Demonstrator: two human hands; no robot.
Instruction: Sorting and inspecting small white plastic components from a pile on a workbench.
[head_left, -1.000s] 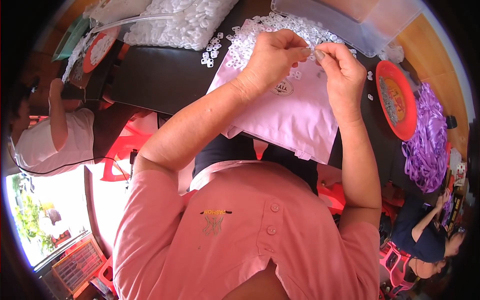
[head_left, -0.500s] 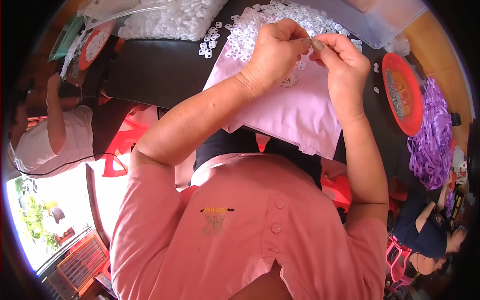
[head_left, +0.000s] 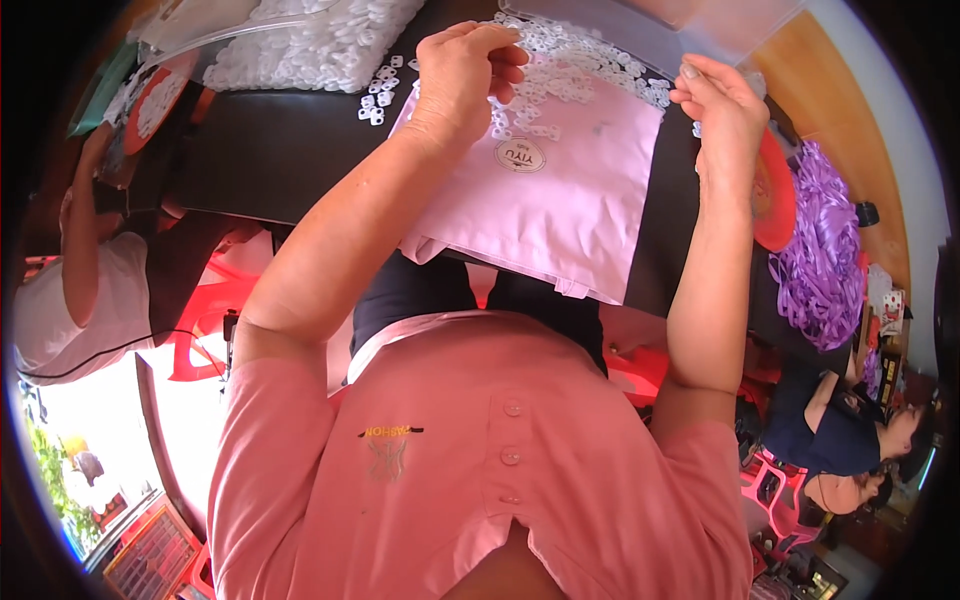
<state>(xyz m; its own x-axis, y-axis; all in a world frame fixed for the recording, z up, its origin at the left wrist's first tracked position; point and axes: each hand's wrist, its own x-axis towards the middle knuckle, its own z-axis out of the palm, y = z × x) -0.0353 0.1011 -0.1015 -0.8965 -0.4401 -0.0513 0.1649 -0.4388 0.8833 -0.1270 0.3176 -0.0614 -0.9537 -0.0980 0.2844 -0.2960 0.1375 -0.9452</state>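
A pink cloth (head_left: 560,215) with a round printed emblem lies over the table edge in front of me. Many small white plastic pieces with holes (head_left: 570,75) are heaped on its far part. My left hand (head_left: 460,80) hovers at the heap's left side, fingers curled in and thumb close to the forefinger; whatever they hold cannot be made out. Off to the right, my right hand (head_left: 725,110) is raised beside the cloth, its fingertips pinched together, their contents too small to tell. A small blurred grey thing (head_left: 603,128) shows over the cloth between the hands.
A clear bag of white pieces (head_left: 310,50) stands at far left, loose pieces (head_left: 378,92) beside it. At right are a red plate (head_left: 775,195), partly behind my arm, and purple ribbons (head_left: 820,250). A translucent bin (head_left: 720,30) stands at the back. Other people sit left and right.
My hands, together over the cloth half a second ago, have come apart: the left went left, the right moved right. The blurred grey thing now shows between them. The whole view has shifted slightly.
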